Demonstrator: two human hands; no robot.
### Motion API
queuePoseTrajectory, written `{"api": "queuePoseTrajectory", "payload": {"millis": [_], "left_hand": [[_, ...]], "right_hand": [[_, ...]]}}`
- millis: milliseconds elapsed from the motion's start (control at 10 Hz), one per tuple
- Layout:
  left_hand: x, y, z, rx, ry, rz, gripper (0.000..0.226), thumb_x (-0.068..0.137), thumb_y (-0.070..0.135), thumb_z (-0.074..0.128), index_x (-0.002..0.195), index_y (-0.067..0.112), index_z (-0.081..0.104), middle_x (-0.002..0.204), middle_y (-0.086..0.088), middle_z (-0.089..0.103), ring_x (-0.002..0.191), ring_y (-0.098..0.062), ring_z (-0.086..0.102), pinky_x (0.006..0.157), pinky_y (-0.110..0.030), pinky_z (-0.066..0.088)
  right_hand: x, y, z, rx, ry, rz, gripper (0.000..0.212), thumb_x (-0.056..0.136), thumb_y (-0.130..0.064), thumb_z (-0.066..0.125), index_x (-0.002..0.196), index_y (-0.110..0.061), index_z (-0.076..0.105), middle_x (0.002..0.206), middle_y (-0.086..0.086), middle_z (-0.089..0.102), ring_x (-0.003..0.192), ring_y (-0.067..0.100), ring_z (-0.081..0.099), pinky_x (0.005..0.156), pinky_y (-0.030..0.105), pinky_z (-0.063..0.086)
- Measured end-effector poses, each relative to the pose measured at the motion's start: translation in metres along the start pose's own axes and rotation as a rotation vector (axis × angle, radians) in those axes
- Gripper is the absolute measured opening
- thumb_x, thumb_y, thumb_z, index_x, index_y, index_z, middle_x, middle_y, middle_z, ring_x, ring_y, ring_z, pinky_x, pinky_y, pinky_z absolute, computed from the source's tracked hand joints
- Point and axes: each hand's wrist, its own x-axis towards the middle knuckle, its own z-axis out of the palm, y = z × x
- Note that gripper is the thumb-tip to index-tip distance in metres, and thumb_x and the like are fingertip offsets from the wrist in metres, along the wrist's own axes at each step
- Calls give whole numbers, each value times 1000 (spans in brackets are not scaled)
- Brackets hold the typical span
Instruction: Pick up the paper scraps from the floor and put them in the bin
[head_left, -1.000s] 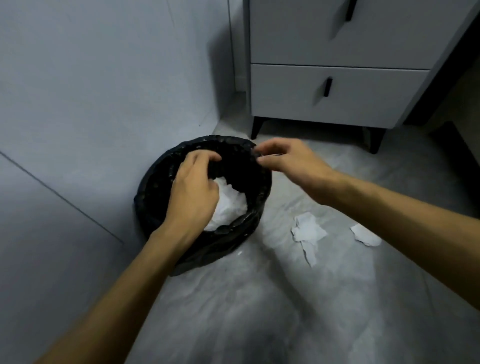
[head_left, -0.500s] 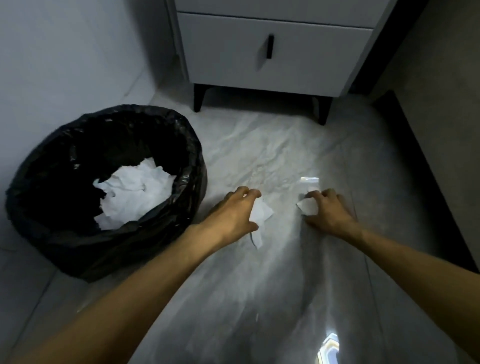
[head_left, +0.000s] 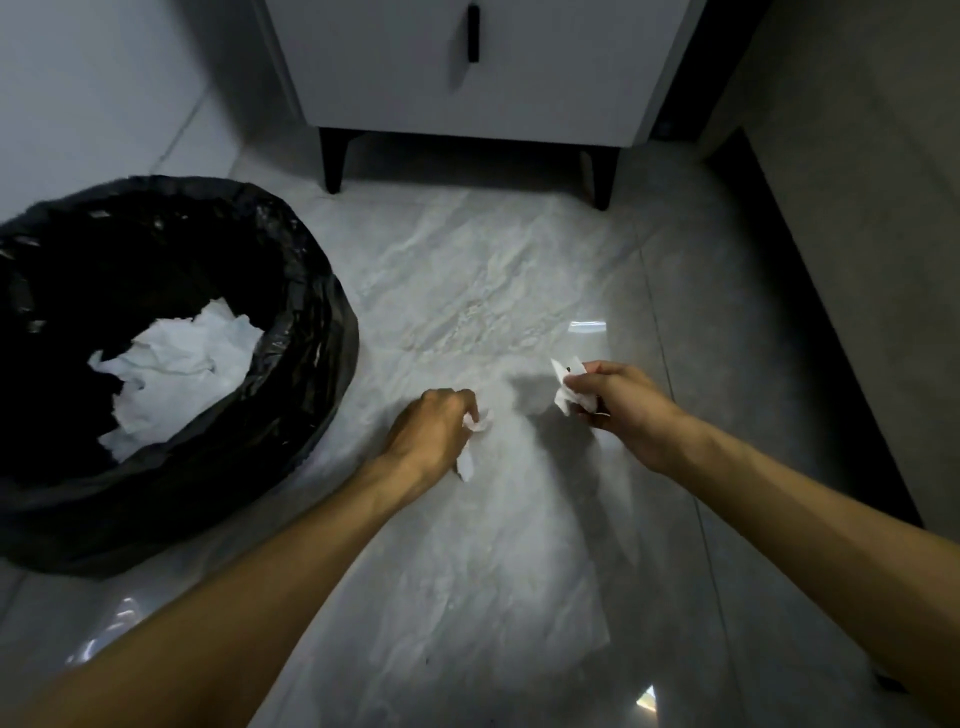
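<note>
The bin (head_left: 311, 332), lined with a black bag, stands on the floor at the left and holds crumpled white paper (head_left: 176, 369). My left hand (head_left: 431, 434) is closed around a white paper scrap (head_left: 470, 441) low over the grey floor, just right of the bin. To its right, my right hand (head_left: 618, 402) grips a second white scrap (head_left: 566, 384), lifted a little off the floor. Both scraps are partly hidden by my fingers.
A grey drawer cabinet (head_left: 467, 78) on black legs (head_left: 335, 161) stands at the back. A pale wall (head_left: 93, 93) runs behind the bin. At the right, a dark skirting strip (head_left: 810, 322) edges another wall. The grey marble floor (head_left: 498, 571) is glossy.
My hands left the bin, came down onto the two scraps on the floor and closed on them. The right hand has lifted its scrap. The view moved nearer the floor.
</note>
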Motion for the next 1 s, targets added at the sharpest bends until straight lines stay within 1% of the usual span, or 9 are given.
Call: {"api": "queuePoseTrajectory", "payload": {"millis": [100, 200, 300, 400, 500, 700, 800, 900, 1000], "left_hand": [[-23, 12, -18, -163, 150, -37, 12, 83, 5, 63, 89, 14, 68, 84, -6, 73, 76, -20, 68, 66, -30, 55], [-45, 27, -44, -232, 338, 23, 11, 81, 12, 69, 91, 18, 70, 85, -3, 70, 73, -15, 65, 69, -24, 53], [-91, 45, -106, -310, 585, 183, 13, 80, 18, 74, 86, 27, 67, 77, 13, 66, 71, 4, 60, 61, -2, 40], [-117, 45, -146, -339, 712, 237, 15, 80, 20, 74, 84, 31, 65, 75, 17, 66, 66, 11, 58, 60, 0, 38], [-144, 15, -195, -320, 817, 155, 15, 79, 20, 73, 80, 32, 64, 70, 18, 66, 62, 9, 57, 60, -2, 37], [-147, -61, -215, -167, 830, -150, 13, 80, 13, 69, 87, 24, 67, 84, 4, 68, 65, 1, 59, 60, -2, 38], [-144, -84, -214, -140, 736, -235, 20, 81, 15, 67, 101, 18, 69, 96, -1, 72, 81, -14, 67, 75, -20, 50], [-140, -94, -217, -135, 609, -269, 33, 82, 24, 69, 114, 18, 67, 110, -5, 72, 100, -21, 67, 89, -33, 53], [-139, -89, -219, -142, 560, -256, 34, 82, 27, 69, 115, 20, 66, 111, -3, 71, 100, -20, 66, 84, -28, 49]], "right_hand": [[-14, -4, 8, -24, -121, 82, 23, 87, -8, 56, 65, -14, 51, 79, 16, 52, 74, 23, 58, 67, 26, 40], [-26, -14, 20, -74, -191, 59, 20, 86, -9, 55, 66, -13, 51, 74, 12, 52, 71, 20, 58, 66, 26, 38], [-51, -47, 56, -107, -202, -70, 14, 85, -11, 59, 72, -15, 63, 62, -2, 60, 62, 13, 53, 58, 24, 39], [-68, -75, 82, -126, -269, -191, 12, 84, -13, 60, 74, -17, 66, 64, -1, 57, 57, 11, 47, 51, 21, 35], [-95, -122, 130, -150, -377, -359, 8, 83, -12, 61, 78, -15, 66, 65, 0, 52, 51, 8, 40, 46, 19, 29], [-106, -168, 210, -286, -393, -447, 7, 87, -13, 62, 82, -12, 67, 64, 1, 56, 54, 12, 48, 47, 19, 37], [-107, -175, 230, -377, -420, -371, 22, 91, -21, 60, 103, -4, 67, 82, 8, 64, 70, 22, 61, 57, 23, 48], [-112, -176, 231, -406, -454, -299, 36, 95, -23, 55, 125, -3, 55, 98, 9, 61, 80, 22, 67, 63, 22, 54], [-117, -177, 222, -456, -412, -344, 30, 96, -18, 52, 123, -6, 57, 97, 7, 63, 75, 16, 65, 61, 20, 52]]}}
